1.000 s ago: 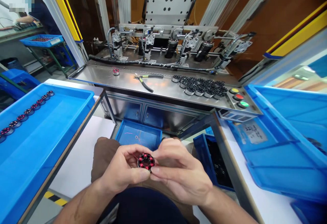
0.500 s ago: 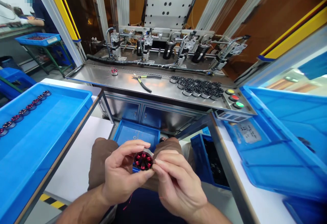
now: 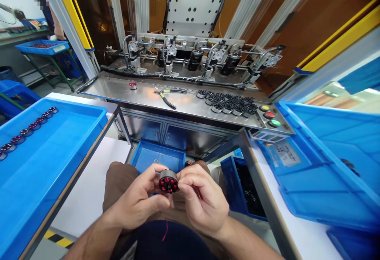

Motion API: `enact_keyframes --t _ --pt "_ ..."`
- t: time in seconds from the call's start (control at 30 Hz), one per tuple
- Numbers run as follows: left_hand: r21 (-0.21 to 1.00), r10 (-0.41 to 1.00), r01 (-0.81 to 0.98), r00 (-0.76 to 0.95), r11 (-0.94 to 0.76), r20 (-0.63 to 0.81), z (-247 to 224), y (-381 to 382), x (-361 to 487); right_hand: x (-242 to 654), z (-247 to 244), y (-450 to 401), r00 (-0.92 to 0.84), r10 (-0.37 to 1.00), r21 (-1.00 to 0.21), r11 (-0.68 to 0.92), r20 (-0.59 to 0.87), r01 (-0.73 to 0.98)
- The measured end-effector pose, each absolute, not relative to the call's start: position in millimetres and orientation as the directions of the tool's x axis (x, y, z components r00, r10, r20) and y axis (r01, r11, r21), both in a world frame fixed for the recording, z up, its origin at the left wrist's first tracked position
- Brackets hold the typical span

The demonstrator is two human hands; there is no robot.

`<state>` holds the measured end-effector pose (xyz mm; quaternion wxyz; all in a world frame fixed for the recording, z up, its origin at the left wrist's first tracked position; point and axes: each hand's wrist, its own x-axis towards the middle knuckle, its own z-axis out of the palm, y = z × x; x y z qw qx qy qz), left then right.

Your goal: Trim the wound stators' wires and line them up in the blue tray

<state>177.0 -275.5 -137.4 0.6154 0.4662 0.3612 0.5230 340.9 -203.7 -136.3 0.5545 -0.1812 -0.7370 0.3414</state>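
Note:
My left hand (image 3: 141,196) grips a round motor stator (image 3: 168,177), a grey ring with red windings and black insulation. Its wound face is tilted towards me, above my lap. The fingertips of my right hand (image 3: 204,200) are pinched together at the stator's right edge. A strand of red wire (image 3: 196,191) shows between those fingers. Below the stator, another thin red wire end (image 3: 165,232) dangles. What the hidden side of the stator looks like, I cannot tell.
Ahead, a metal bench holds a wound stator (image 3: 133,85), cutting pliers (image 3: 168,97), several black unwound stators (image 3: 227,103) and push buttons (image 3: 269,115). Behind stands a winding machine (image 3: 194,56). Blue trays (image 3: 74,125) flank me. A person (image 3: 53,18) is at far left.
The stator has tipped so more of its grey outer ring shows. My left thumb has come away from its lower edge, and red wire now shows in my right hand.

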Motion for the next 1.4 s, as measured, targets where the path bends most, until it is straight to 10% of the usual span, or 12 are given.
enact_keyframes --t 0.7,1.03,1.23,1.4 --pt "0.834 0.951 -0.471 -0.042 -0.288 0.305 -134 -267 185 344 -128 -201 -0.327 0.733 -0.793 0.600 0.596 -0.100" --pt "0.828 0.969 -0.549 0.245 0.113 0.030 -147 -266 192 356 -127 -197 -0.408 0.529 -0.601 0.796 0.744 -0.065" --pt "0.896 0.977 -0.391 -0.046 -0.211 0.210 -146 -269 200 350 -130 -204 -0.320 0.776 -0.835 0.539 0.543 -0.111" --pt "0.855 0.838 0.062 -0.173 -0.515 0.518 -147 -270 199 342 -144 -211 -0.411 0.896 -0.931 0.009 0.170 -0.365"
